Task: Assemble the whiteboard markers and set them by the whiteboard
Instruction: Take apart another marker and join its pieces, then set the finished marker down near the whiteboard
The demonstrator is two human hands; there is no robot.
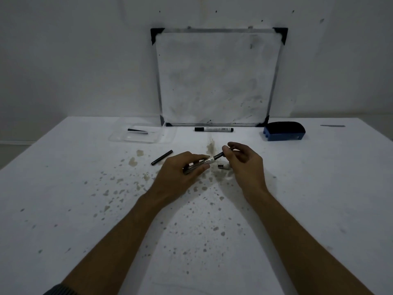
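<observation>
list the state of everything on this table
left hand, grips marker barrel
right hand, pinches black insert at the barrel's end
marker barrel, held, insert sticking out
finished marker, capped, lying by whiteboard
whiteboard, leaning on wall, smudged
black rod, loose on table
clear tray, holds one black piece
eraser, resting on table

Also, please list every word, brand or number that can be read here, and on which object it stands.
No text can be read with certainty.
Assembled marker lying by the whiteboard: dark print on its white label, too small to read.
Marker barrel, gripped by the left hand and pinched by the right hand: label print, blurred.
Whiteboard: only smudges, no writing.
Blue eraser: no readable label.
</observation>
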